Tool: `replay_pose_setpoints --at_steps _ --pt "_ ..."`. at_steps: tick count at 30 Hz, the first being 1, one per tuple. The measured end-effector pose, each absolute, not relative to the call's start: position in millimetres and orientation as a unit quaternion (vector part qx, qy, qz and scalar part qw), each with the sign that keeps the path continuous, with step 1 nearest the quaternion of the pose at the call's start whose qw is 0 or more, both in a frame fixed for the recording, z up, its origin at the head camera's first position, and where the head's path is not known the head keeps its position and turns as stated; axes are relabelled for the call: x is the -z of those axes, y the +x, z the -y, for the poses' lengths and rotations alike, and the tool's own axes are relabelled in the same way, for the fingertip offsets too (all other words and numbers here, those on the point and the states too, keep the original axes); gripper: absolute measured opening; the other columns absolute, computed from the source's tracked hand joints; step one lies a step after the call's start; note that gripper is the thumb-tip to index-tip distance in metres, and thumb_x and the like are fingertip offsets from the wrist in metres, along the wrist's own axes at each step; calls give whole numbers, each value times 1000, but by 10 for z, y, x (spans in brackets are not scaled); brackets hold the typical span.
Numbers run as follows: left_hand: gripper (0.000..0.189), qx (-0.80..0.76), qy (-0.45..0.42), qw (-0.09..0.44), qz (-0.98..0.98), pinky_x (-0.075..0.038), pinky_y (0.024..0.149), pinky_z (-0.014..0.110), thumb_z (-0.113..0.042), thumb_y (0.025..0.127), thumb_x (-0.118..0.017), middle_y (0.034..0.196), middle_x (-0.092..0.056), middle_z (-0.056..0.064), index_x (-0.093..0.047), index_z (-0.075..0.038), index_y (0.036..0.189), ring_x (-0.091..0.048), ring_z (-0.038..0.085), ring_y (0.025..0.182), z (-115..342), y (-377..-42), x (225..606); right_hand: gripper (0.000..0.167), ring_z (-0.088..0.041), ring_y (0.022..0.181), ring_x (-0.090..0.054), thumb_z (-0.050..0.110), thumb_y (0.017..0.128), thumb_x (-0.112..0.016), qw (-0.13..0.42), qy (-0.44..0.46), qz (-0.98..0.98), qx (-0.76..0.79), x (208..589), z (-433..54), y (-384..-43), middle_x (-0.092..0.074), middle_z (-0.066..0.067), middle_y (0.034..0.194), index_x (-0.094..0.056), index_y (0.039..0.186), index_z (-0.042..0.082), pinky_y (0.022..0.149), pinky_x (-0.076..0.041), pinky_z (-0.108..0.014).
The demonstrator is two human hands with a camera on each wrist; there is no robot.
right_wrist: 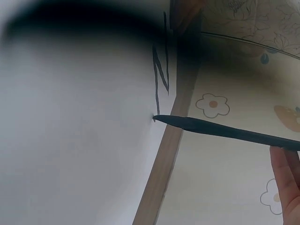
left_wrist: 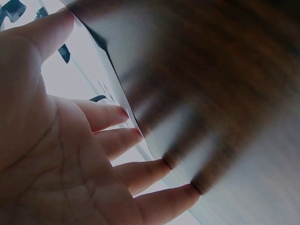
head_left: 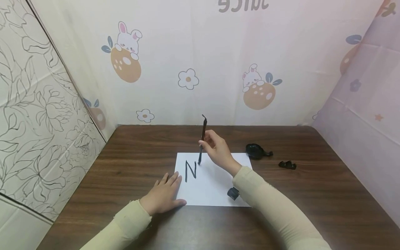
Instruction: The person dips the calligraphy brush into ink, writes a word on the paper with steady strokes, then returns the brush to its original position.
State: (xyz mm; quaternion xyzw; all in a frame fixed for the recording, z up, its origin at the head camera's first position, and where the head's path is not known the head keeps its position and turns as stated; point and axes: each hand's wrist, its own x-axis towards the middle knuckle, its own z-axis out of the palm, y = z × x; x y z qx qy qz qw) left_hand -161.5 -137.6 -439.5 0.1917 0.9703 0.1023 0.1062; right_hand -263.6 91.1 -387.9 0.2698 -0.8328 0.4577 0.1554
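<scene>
A black brush (head_left: 203,133) stands nearly upright in my right hand (head_left: 218,151), whose thumb and fingers pinch its handle. In the right wrist view the dark tip of the brush (right_wrist: 187,123) meets the paper beside a black letter N. That sheet of white paper (head_left: 209,187) lies on the table with the N (head_left: 191,171) on its left part. Spread flat at the sheet's left edge, my left hand (head_left: 164,194) rests with fingertips and thumb on or right at the paper. The left wrist view shows the straight fingers (left_wrist: 154,176) of that hand along the edge.
A black, round dish with a short spout (head_left: 255,151) sits at the sheet's upper right corner. Right of it lies a small black bumpy rest (head_left: 287,165). A small dark block (head_left: 233,193) is on the paper's lower right, next to my right sleeve (head_left: 253,184). Behind the wooden table (head_left: 140,146) hangs a printed curtain (head_left: 212,45).
</scene>
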Motion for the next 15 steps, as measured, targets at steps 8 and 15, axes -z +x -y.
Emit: replay_pose_setpoints --at_steps 8,15 --pt "89 -99 189 109 -971 -30 109 68 -60 86 -63 161 -28 12 -35 -7 152 -26 49 145 1370 -1612 4398 21 -15 82 -62 19 97 -62 139 262 838 -458 3881 -925 -2595 -63 -4 94 -57 115 12 72 -53 -27" --pt "89 -100 189 108 -971 -30 109 69 -60 86 -63 161 -28 12 -35 -7 152 -26 49 144 1370 -1614 4396 21 -14 81 -63 19 96 -63 141 260 840 -454 3904 -942 -2587 -63 -4 94 -57 115 12 72 -54 -28"
